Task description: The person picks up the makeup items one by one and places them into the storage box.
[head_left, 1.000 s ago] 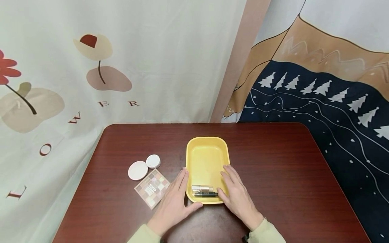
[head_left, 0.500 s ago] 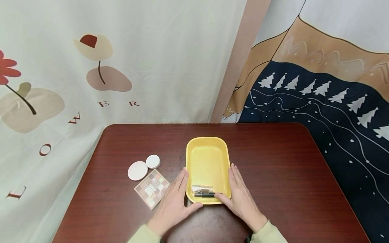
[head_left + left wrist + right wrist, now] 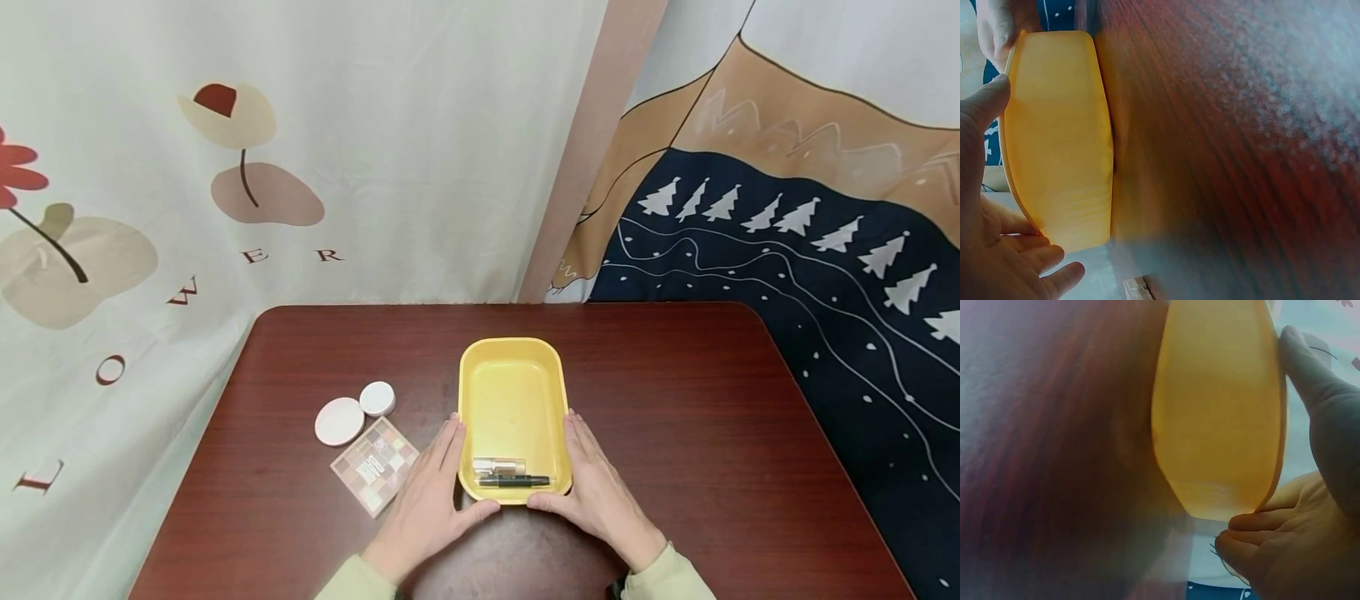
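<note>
Showing a smooth, glossy yellow all over, the tray is a deep, rounded rectangle with a slim rim, placed lengthwise away from the person at the middle of the dark red-brown table. Across its near end lie a clear tube with metallic-looking parts and, just on the near side of that, a slim black stick; the rest of its floor is bare.

The left hand touches the tray's left side and near left corner, and the right hand mirrors it on the right. Each grip is spread wide, thumb apart from the straight fingers (the thumbs lie by the near edge, the fingers along the sides), so that the tray sits between the two hands.

Only the head view gives the inside of the tray, as well as a checkered palette beside the left hand, with a larger white round case and a smaller white jar just beyond it. The wrist views show instead the outer wall, plain and slightly translucent-looking, with faint streaks near one end. The left wrist view also catches part of the right hand at the tray's far corner and a small piece of the palette at the bottom edge; the right wrist view shows the right thumb at the rim.
</note>
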Available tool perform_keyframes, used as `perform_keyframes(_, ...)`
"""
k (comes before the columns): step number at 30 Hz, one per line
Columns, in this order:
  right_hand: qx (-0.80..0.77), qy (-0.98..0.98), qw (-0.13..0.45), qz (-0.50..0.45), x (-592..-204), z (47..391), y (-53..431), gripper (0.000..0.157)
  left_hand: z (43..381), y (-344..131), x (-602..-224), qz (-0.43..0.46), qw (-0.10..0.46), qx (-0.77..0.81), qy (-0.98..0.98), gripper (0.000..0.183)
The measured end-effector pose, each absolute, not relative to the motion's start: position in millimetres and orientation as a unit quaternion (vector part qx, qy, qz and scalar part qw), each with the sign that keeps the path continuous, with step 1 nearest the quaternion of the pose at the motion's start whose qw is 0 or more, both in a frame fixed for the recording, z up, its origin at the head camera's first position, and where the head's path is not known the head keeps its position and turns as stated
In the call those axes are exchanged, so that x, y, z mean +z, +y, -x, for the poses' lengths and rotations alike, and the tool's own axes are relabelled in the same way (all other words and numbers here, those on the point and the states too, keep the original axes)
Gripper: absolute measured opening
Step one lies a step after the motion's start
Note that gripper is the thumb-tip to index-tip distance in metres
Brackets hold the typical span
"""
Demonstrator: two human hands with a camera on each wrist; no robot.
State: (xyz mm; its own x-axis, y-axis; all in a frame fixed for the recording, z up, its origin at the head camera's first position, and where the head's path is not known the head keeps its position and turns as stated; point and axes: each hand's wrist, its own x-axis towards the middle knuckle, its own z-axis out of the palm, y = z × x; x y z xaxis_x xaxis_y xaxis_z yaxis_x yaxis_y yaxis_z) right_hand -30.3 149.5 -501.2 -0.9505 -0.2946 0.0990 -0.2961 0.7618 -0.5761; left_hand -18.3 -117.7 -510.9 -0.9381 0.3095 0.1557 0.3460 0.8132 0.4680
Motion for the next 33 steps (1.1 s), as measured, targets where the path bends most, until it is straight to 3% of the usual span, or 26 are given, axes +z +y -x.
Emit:
perform_keyframes(9,0.306,-0.942,-0.042,-0.128,-493,32,145,0.122,19,-120,-510,0.173,0.038,-0.252,-0.951,0.111)
perform_keyframes(18,0.305,-0.943,-0.049,-0.124,-491,32,144,0.121,22,-129,-502,0.188,0.033,-0.254,-0.948,0.111)
perform_keyframes(33,0.294,-0.946,-0.046,-0.129,-491,32,145,0.120,28,-168,-500,0.184,0.038,-0.213,-0.959,0.086)
